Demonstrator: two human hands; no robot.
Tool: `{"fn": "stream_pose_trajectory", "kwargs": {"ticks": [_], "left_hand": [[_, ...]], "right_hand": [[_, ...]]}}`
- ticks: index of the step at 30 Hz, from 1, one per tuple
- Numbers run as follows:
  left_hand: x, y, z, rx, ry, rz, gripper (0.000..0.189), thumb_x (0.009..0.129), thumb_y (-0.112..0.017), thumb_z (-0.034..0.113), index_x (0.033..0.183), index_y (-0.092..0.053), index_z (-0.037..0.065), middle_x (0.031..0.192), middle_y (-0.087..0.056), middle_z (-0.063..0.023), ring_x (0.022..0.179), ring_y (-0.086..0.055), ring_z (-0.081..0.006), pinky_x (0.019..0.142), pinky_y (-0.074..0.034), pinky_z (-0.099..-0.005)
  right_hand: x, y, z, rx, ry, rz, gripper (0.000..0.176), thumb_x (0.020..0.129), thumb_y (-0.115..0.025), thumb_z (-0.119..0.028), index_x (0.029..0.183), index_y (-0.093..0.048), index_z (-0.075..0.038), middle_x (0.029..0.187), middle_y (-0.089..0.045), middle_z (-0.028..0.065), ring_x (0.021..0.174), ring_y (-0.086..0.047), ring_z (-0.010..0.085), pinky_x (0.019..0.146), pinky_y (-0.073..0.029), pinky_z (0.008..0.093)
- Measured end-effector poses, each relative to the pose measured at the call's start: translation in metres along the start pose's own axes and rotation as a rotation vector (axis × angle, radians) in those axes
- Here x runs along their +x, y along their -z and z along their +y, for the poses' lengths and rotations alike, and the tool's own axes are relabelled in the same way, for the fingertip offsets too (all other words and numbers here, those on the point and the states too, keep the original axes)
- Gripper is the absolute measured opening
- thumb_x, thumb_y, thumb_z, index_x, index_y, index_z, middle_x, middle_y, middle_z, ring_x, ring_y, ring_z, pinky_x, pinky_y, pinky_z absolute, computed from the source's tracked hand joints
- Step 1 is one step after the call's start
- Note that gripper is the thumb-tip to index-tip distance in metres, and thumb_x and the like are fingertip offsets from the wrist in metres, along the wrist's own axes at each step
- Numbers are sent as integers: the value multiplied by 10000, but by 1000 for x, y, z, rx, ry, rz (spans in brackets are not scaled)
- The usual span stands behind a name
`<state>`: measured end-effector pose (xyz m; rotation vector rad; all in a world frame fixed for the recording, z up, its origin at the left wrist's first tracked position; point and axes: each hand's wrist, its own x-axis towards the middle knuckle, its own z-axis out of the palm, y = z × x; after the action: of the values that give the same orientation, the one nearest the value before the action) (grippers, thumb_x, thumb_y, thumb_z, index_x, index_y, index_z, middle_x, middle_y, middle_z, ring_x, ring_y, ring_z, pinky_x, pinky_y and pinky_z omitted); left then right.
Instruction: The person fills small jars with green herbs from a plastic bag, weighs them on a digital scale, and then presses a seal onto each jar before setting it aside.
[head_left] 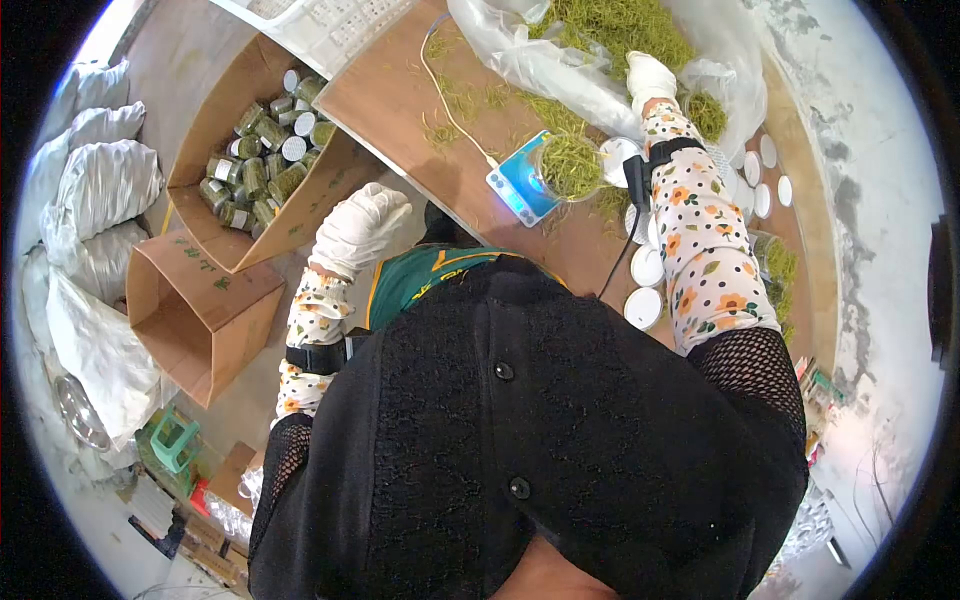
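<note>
My right hand (650, 80), in a white glove, is over the near edge of a heap of dried green herb (625, 30) in a clear plastic bag (540, 70). Its fingers look curled closed, and whatever they hold is hidden. My left hand (360, 228), also gloved, hangs off the table's left edge near the cardboard boxes. Its fingers are curled, with their inner side out of sight. A clear open jar (570, 167) filled with the herb stands on a small blue scale (522, 180) with a lit display. White round lids (643, 308) lie beside my right forearm.
An open cardboard box (225, 140) at left holds several filled jars (255, 178). Another open box (190, 315) lies nearer. A white plastic crate (320, 35) sits at the table's far left corner. A white cable (440, 85) runs to the scale. More lids (762, 200) lie right.
</note>
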<state>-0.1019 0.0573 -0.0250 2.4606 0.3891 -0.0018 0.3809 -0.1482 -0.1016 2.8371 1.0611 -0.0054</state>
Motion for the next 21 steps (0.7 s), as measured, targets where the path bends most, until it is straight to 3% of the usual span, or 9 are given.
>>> {"fn": "stream_pose_trajectory", "kwargs": {"ticks": [5,9,13,15,19,21], "left_hand": [[5,6,8,-30,-35,16,125,867,-688,132,966,-673,57,903,-651,-120,819,-645,-307,708,-518,-365],[10,6,8,-4,-61,-9,137,871,-685,145,974,-674,55,910,-650,-120,826,-646,-304,709,-518,-374],[16,14,24,-23,-86,1,157,879,-674,170,999,-686,70,926,-653,-125,844,-646,-318,723,-518,-390],[19,10,21,-55,-104,6,168,883,-660,203,1013,-701,104,931,-661,-133,855,-647,-347,739,-519,-412],[22,10,16,-42,-88,-54,191,890,-665,147,1055,-686,53,975,-654,-138,896,-647,-318,778,-514,-378],[22,9,14,-53,-89,-56,200,891,-662,145,1068,-686,54,989,-657,-143,919,-648,-320,799,-512,-376]], "right_hand": [[-1,24,1,-39,52,74,285,919,-480,-217,1100,-681,-127,1137,-670,143,1054,-642,327,885,-511,436],[-11,58,1,74,28,100,276,886,-586,-286,1098,-670,-131,1062,-684,159,1021,-640,351,870,-511,445],[-12,57,16,341,-70,193,329,877,-629,-300,1150,-672,-121,1045,-695,162,910,-679,325,809,-531,416],[-24,72,9,613,-188,122,351,876,-627,-283,1169,-666,-94,1038,-704,149,829,-696,279,773,-539,374],[-16,54,25,894,-183,153,364,884,-614,-247,1178,-652,-35,1014,-715,124,693,-695,188,710,-541,300],[-20,63,19,1098,-295,119,343,878,-636,-165,1181,-643,-6,1046,-700,119,688,-679,168,642,-537,279]]}}
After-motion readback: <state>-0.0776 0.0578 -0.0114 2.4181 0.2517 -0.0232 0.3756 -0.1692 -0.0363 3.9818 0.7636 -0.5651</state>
